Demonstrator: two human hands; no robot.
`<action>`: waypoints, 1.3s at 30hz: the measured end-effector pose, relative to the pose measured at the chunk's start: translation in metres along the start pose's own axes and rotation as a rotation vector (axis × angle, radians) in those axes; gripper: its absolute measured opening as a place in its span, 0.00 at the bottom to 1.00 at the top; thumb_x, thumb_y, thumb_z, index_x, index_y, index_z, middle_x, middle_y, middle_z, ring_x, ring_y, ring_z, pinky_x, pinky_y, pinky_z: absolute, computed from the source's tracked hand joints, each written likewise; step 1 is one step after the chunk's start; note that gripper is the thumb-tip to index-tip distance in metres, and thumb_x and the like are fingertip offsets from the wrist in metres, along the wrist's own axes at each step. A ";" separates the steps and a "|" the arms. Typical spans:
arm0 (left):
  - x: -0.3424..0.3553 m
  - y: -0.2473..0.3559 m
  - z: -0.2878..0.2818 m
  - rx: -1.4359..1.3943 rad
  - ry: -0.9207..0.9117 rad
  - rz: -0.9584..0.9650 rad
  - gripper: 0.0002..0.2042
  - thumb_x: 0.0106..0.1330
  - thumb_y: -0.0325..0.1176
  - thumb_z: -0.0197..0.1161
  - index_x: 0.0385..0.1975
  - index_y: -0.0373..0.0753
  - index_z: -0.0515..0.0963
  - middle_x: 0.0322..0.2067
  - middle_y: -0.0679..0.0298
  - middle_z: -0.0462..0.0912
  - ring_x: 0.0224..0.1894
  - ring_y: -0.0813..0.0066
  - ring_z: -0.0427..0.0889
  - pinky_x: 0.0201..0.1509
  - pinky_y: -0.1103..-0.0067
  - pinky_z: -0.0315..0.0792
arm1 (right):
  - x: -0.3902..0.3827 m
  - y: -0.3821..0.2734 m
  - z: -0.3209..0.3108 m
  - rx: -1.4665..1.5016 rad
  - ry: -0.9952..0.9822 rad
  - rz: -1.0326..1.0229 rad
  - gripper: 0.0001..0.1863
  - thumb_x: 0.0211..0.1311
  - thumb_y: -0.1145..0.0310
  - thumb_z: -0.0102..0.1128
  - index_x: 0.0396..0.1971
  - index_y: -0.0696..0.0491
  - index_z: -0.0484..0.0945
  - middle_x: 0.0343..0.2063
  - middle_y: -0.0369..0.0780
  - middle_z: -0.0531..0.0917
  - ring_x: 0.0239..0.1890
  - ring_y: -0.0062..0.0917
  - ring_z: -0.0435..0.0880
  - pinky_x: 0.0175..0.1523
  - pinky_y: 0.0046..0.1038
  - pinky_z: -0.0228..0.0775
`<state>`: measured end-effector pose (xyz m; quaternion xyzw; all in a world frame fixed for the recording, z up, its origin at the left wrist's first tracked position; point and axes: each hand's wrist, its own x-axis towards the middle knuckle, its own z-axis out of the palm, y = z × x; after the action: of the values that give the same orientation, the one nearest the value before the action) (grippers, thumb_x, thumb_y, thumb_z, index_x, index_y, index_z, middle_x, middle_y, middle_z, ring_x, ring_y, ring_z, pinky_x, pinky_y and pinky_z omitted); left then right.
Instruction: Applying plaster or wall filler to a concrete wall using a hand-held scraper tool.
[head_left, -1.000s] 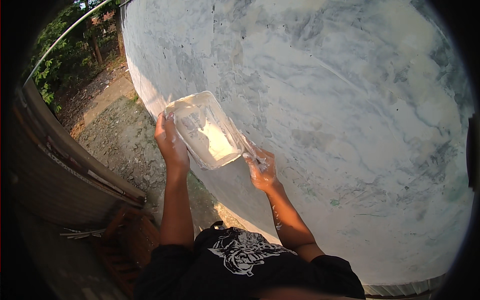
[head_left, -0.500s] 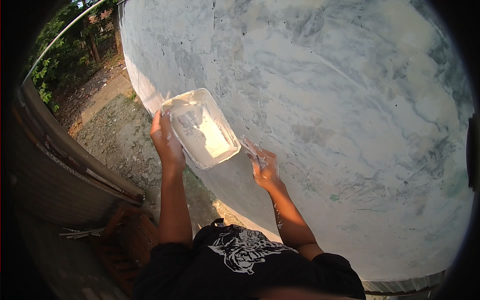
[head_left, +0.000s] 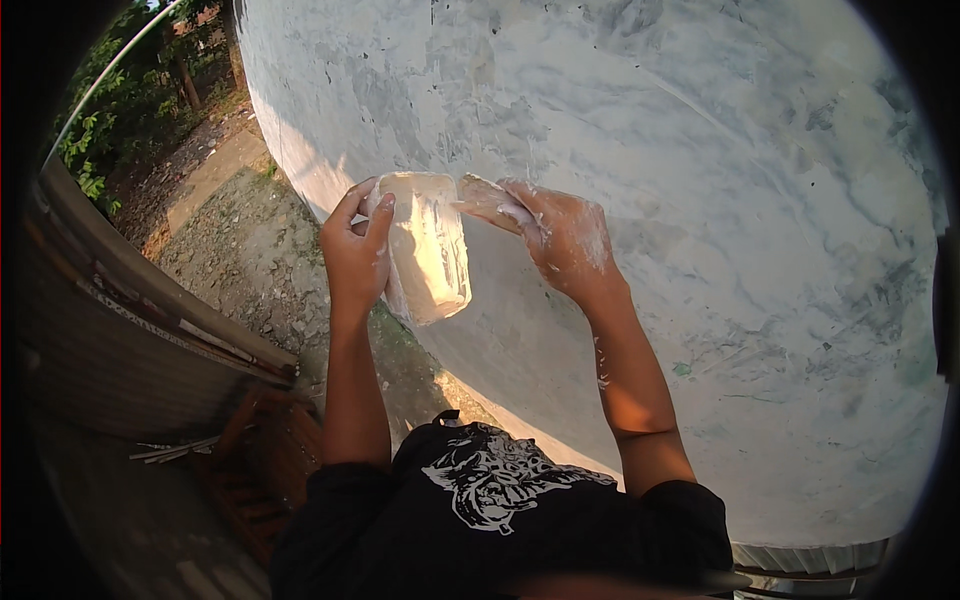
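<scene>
My left hand (head_left: 355, 255) grips a shallow rectangular tub (head_left: 463, 265) by its left side, thumb over the rim. White putty-like paste coats the tub's inside, which is tilted and partly sunlit. Just right of the tub, my right hand (head_left: 575, 240) is closed around a flat scraper (head_left: 487, 199) smeared with the same paste. The scraper's end is close to the tub's upper right rim; whether they touch I cannot tell. White smears cover my right hand and dot that forearm.
A large wall (head_left: 700, 260) with patchy white and grey coating fills the right side. On the left are rubble-strewn ground (head_left: 245, 250), a corrugated curved surface (head_left: 110, 370) and a reddish-brown wooden piece of furniture (head_left: 265, 460). Green foliage (head_left: 110, 130) stands at upper left.
My right hand has moved up and to the right with the scraper, which now points left at the tub's upper rim. The tub has turned and tipped in my left hand, appearing narrower.
</scene>
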<state>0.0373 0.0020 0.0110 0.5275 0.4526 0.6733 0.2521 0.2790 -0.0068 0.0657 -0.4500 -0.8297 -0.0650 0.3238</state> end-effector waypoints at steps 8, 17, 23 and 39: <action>-0.002 -0.015 0.006 0.015 -0.154 -0.006 0.19 0.70 0.33 0.64 0.54 0.25 0.78 0.34 0.58 0.84 0.33 0.80 0.79 0.37 0.79 0.74 | 0.025 -0.013 0.031 -0.300 0.050 -0.453 0.12 0.52 0.71 0.66 0.39 0.53 0.81 0.22 0.40 0.84 0.25 0.33 0.87 0.27 0.35 0.76; 0.001 -0.041 0.005 -0.091 -0.156 -0.029 0.19 0.73 0.34 0.60 0.54 0.22 0.77 0.41 0.55 0.84 0.42 0.77 0.80 0.47 0.79 0.74 | 0.027 -0.010 0.041 -0.267 -0.066 -0.450 0.06 0.51 0.72 0.66 0.29 0.55 0.79 0.17 0.40 0.82 0.21 0.34 0.86 0.25 0.33 0.76; 0.001 -0.040 0.011 -0.221 -0.112 -0.052 0.18 0.74 0.33 0.56 0.54 0.22 0.76 0.42 0.57 0.84 0.42 0.78 0.79 0.48 0.80 0.74 | 0.022 -0.001 0.033 -0.266 -0.328 -0.301 0.13 0.62 0.66 0.62 0.44 0.56 0.80 0.29 0.46 0.86 0.30 0.42 0.87 0.31 0.39 0.79; 0.002 -0.032 0.027 -0.343 0.135 0.089 0.17 0.74 0.32 0.53 0.54 0.23 0.76 0.42 0.59 0.84 0.43 0.78 0.80 0.49 0.79 0.74 | 0.016 0.009 0.022 0.196 -0.580 0.190 0.18 0.63 0.66 0.61 0.52 0.56 0.81 0.37 0.52 0.86 0.40 0.50 0.85 0.48 0.47 0.78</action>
<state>0.0575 0.0277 -0.0154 0.4499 0.3231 0.7851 0.2773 0.2692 0.0189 0.0561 -0.4917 -0.8441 0.1768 0.1200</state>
